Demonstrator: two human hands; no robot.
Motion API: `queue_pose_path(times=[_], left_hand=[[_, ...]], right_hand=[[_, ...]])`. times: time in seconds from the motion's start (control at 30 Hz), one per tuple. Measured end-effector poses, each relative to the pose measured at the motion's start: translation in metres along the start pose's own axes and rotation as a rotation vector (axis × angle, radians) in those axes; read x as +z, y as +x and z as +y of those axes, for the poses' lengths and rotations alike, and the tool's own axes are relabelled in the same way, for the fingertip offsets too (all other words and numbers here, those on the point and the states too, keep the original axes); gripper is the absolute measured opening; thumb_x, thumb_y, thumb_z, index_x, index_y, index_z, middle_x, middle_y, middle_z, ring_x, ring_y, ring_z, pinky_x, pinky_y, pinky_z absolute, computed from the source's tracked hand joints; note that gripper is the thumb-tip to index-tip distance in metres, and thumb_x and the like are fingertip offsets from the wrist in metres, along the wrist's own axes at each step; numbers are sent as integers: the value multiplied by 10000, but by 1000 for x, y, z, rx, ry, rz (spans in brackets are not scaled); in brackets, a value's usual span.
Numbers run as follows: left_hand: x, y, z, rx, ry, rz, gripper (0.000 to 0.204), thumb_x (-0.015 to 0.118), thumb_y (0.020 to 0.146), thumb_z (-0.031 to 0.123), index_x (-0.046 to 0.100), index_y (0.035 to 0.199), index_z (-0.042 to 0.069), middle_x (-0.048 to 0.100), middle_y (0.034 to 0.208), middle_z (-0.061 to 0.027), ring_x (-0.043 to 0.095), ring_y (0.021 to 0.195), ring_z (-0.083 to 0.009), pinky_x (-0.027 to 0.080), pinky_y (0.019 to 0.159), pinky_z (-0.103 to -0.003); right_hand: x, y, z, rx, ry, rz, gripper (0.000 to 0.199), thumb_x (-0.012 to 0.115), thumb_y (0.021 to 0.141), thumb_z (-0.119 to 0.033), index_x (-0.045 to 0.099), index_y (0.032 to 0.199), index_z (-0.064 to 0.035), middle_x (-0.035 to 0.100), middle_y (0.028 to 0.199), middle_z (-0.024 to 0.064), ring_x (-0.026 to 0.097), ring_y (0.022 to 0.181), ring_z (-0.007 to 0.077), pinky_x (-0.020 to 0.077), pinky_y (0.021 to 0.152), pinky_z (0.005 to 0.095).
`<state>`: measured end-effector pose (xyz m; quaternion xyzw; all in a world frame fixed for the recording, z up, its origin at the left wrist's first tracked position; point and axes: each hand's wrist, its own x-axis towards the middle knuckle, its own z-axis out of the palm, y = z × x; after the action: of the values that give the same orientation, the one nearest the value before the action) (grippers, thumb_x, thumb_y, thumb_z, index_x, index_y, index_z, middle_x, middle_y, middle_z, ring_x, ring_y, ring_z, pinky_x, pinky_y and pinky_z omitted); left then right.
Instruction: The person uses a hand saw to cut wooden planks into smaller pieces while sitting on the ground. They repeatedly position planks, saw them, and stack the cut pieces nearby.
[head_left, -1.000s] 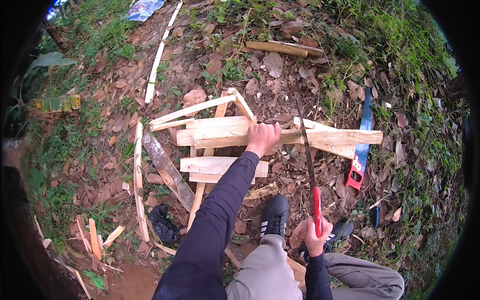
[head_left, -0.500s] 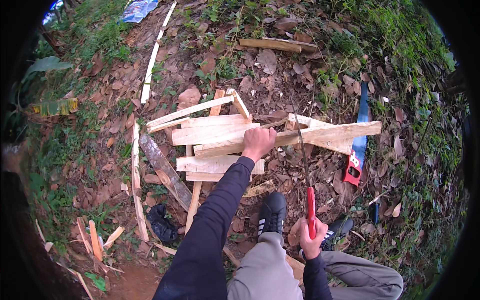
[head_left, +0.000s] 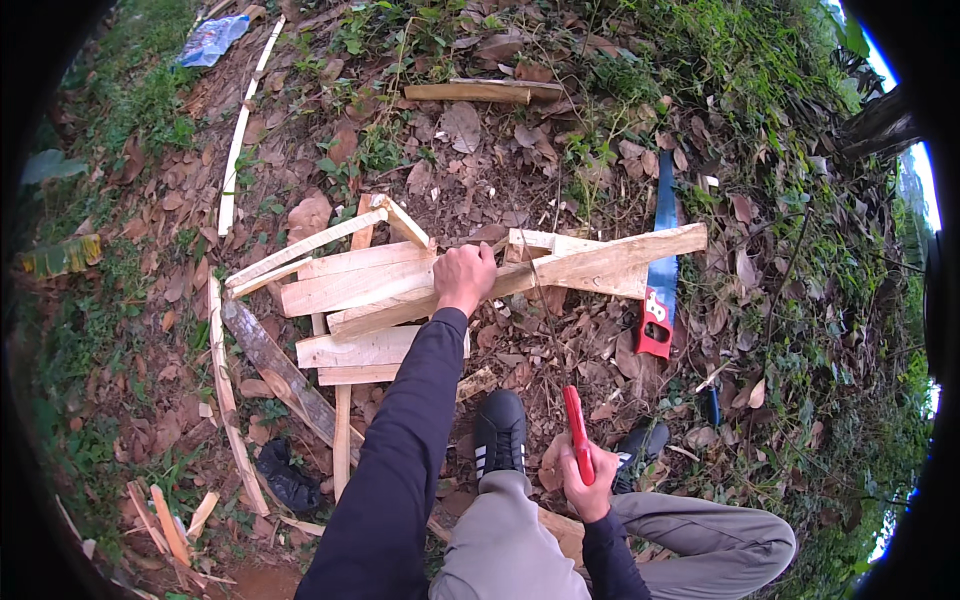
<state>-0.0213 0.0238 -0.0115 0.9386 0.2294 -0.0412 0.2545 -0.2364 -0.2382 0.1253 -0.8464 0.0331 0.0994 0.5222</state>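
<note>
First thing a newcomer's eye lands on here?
Probably the long pale board slanting across the middle, with the left hand gripping it. Next, the bright red handle in the right hand, lower centre; its blade is hard to make out. Then the blue-bladed saw lying on leaf litter at right, the board's end crossing over its blade.

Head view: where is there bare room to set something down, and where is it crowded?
Leaf-strewn ground lies open between the far wood pieces and the long plank; a smaller leafy patch lies between the red handle in the right hand and the blue-bladed handsaw. It is crowded around the left hand, where boards lie close together.
</note>
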Motion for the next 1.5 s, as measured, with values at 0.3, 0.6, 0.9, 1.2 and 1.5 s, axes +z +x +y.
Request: queue_pose_path(times=[0.3, 0.6, 0.9, 1.2, 1.5], left_hand=[[-1, 9, -3, -30, -20, -61, 521, 478, 979, 401, 763, 887, -25, 713, 899, -282, 701, 892, -447, 543, 852, -507], [-6, -11, -6, 244, -55, 37, 575, 492, 966, 492, 718, 816, -15, 714, 779, -217, 702, 734, -401, 532, 677, -506], [-15, -16, -16, 487, 131, -14, 327, 730, 722, 209, 613, 974, 37, 707, 823, -173, 716, 776, -353, 574, 705, -451], [-23, 22, -48, 650, 156, -64, 356, 750, 706, 245, 654, 991, 56, 721, 834, -151, 721, 797, -321, 578, 744, -434], [-24, 33, -37, 581, 271, -125, 274, 727, 700, 224, 684, 926, 75, 719, 789, -165, 725, 783, -329, 574, 749, -438]], right_hand=[[-3, 8, 1, -26, -44, -36, 178, 644, 839, -83, 585, 689, -8, 536, 527, 36, 544, 459, 118, 448, 494, 281], [-1, 9, -7, -61, 25, 56, 203, 668, 812, -84, 545, 663, -21, 337, 505, 55, 359, 410, 143, 307, 453, 328], [-19, 21, 0, -128, -83, 5, 242, 667, 842, -103, 555, 648, -12, 464, 488, 19, 441, 419, 104, 348, 457, 288], [8, 25, -46, 18, 149, 26, 248, 685, 833, -75, 526, 655, -7, 396, 499, 23, 368, 444, 80, 318, 443, 302], [30, 31, -28, -46, 44, 33, 290, 686, 841, -75, 484, 639, -29, 355, 497, 35, 357, 422, 103, 315, 440, 306]])
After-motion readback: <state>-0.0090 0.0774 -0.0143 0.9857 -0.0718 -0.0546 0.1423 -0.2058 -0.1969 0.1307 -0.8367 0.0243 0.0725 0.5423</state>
